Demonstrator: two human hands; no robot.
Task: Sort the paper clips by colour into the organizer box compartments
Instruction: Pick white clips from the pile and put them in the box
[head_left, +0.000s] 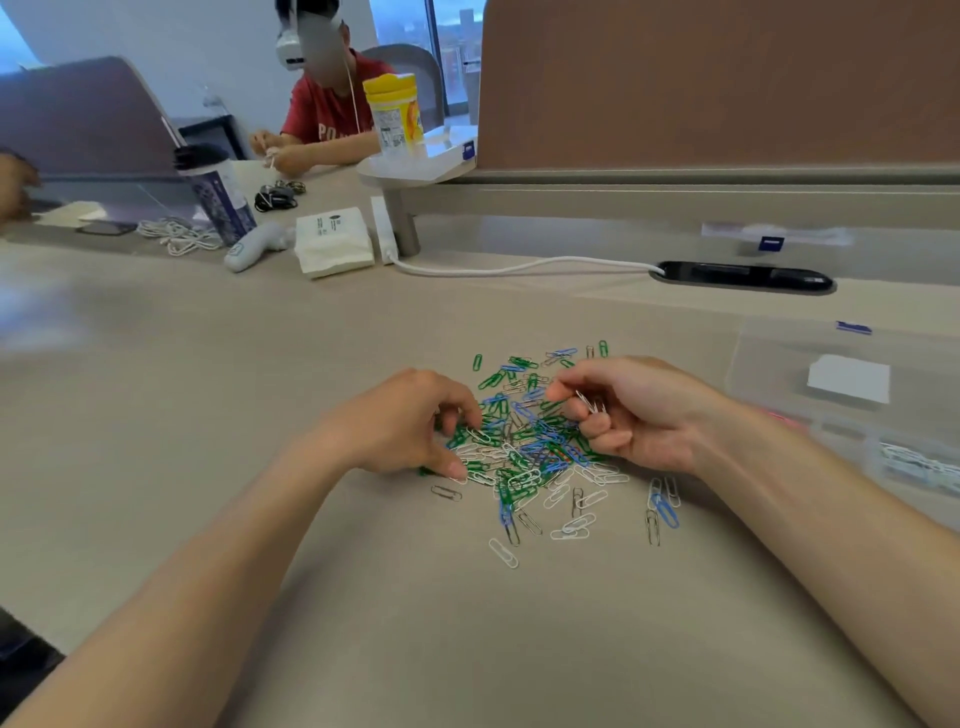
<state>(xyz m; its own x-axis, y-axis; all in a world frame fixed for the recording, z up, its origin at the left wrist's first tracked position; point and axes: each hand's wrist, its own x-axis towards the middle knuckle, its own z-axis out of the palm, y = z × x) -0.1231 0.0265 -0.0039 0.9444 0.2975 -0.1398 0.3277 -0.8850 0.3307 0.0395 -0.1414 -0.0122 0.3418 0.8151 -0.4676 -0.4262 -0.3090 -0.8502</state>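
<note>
A heap of green, blue, white and silver paper clips (535, 447) lies on the beige table in front of me. My left hand (410, 421) rests on the heap's left edge, with its fingertips pressing on white and green clips. My right hand (634, 410) hovers over the heap's right side, curled around a few silver paper clips (589, 402). The clear organizer box (852, 415) sits at the far right; white clips (914, 462) lie in one near compartment and something pink shows at its left edge.
A white cable (519, 267) runs to a black slot (743, 275) behind the heap. A napkin stack (332, 241), a controller (254, 247) and a bottle (218, 197) stand at the back left. Another person sits beyond them. A brown divider closes the back right.
</note>
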